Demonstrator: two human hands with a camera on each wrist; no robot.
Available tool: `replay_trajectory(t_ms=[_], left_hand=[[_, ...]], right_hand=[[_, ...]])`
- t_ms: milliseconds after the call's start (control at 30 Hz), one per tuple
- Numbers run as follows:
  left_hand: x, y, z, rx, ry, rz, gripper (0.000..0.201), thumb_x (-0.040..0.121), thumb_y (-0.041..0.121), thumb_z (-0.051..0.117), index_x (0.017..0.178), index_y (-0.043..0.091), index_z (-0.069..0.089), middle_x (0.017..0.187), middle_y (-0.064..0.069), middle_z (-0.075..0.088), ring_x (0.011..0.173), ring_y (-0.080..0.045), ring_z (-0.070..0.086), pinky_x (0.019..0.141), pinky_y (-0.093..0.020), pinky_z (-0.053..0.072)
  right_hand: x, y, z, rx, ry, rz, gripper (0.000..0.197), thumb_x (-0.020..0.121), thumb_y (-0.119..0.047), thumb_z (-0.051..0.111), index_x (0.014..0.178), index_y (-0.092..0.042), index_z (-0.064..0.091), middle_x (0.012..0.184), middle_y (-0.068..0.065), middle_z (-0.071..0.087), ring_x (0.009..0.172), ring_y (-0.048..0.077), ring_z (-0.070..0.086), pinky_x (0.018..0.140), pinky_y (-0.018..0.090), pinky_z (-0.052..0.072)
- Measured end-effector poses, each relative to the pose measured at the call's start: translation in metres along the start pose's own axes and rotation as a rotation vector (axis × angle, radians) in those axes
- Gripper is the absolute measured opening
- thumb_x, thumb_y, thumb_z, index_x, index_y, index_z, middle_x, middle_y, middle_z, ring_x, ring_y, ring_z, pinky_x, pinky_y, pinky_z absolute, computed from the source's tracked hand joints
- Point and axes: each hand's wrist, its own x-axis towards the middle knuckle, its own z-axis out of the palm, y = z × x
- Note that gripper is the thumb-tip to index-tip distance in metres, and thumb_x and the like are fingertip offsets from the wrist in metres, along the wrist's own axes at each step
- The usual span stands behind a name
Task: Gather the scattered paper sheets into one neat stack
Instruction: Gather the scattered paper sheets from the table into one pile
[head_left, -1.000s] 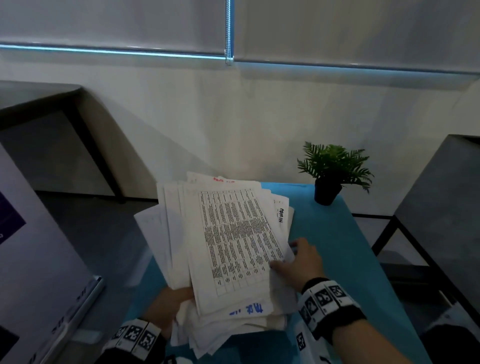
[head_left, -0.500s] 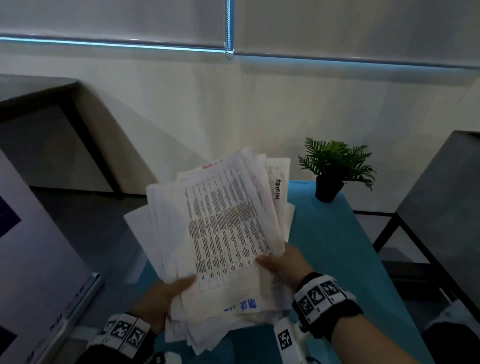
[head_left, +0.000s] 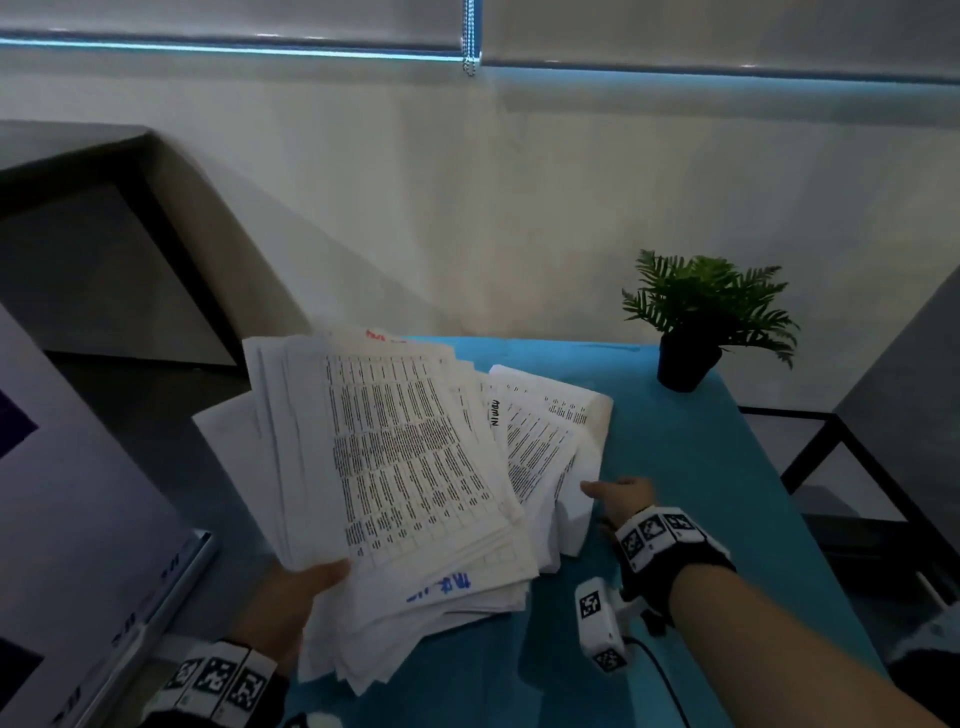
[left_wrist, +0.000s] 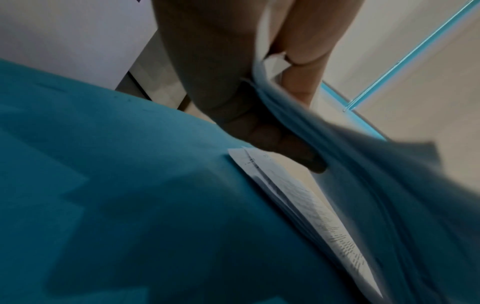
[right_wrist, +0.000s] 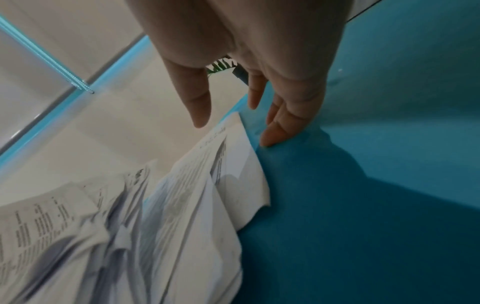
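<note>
The left hand (head_left: 291, 597) pinches the fanned paper sheets (head_left: 395, 467) at their near corner, lifted for squaring, while the right hand (head_left: 618, 499), fingers loosely spread, reaches beside sheets drooping onto the teal counter (head_left: 701, 467).

The paper sheets (head_left: 395, 447) are white with dense black printed tables, some with blue or red lettering. The counter (head_left: 675, 467) is teal. The potted plant (head_left: 701, 317) has green fronds in a black pot.

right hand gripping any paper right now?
No. In the right wrist view the right hand has straight fingers touching the teal table beside the paper sheets, pinching nothing.
</note>
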Motion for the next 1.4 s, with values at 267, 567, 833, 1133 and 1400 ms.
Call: replay_trajectory(t_ms=[267, 567, 833, 1133, 1400], left_hand=[[0.000, -0.003, 0.008, -0.018, -0.039, -0.005, 0.034, 0.085, -0.010, 0.055, 0.118, -0.002, 0.058, 0.114, -0.021, 0.063, 0.107, -0.038, 0.057, 0.103, -0.054, 0.038], [-0.013, 0.009, 0.015, -0.040, -0.115, 0.050, 0.036, 0.087, -0.008, 0.054, 0.122, -0.001, 0.055, 0.115, -0.017, 0.062, 0.105, -0.035, 0.057, 0.102, -0.050, 0.039], [-0.037, 0.013, 0.047, 0.030, -0.178, -0.008, 0.017, 0.083, -0.005, 0.061, 0.099, 0.000, 0.065, 0.093, -0.015, 0.070, 0.094, -0.033, 0.062, 0.099, -0.051, 0.043], [-0.073, 0.008, 0.090, 0.162, -0.352, -0.023, 0.033, 0.071, -0.005, 0.070, 0.104, 0.002, 0.069, 0.102, -0.023, 0.071, 0.098, -0.041, 0.064, 0.087, -0.051, 0.052], [-0.075, 0.007, 0.099, 0.206, -0.467, 0.142, 0.046, 0.064, 0.013, 0.069, 0.110, 0.011, 0.066, 0.110, -0.011, 0.071, 0.099, -0.021, 0.068, 0.075, -0.027, 0.057]], right_hand=[[-0.030, -0.018, 0.010, -0.269, -0.039, 0.032, 0.043, 0.096, -0.024, 0.050, 0.131, 0.000, 0.049, 0.133, 0.015, 0.053, 0.121, 0.029, 0.052, 0.093, 0.028, 0.043], [-0.081, -0.036, -0.096, -0.423, 0.350, -0.494, 0.013, 0.093, -0.008, 0.043, 0.098, -0.001, 0.053, 0.092, 0.020, 0.056, 0.086, 0.033, 0.054, 0.074, 0.035, 0.040], [-0.147, -0.072, -0.127, 0.244, 0.060, -0.522, 0.014, 0.088, -0.007, 0.045, 0.093, -0.008, 0.058, 0.089, 0.023, 0.060, 0.077, 0.025, 0.057, 0.071, 0.034, 0.049], [-0.141, -0.038, -0.066, -0.503, 0.013, -0.446, 0.026, 0.081, -0.009, 0.051, 0.060, -0.009, 0.035, 0.062, 0.006, 0.037, 0.057, 0.020, 0.037, 0.052, 0.029, 0.025], [-0.135, -0.003, -0.100, -0.363, 0.064, -0.322, 0.062, 0.072, -0.027, 0.076, 0.123, -0.012, 0.045, 0.123, 0.011, 0.052, 0.109, 0.030, 0.054, 0.089, 0.039, 0.046]])
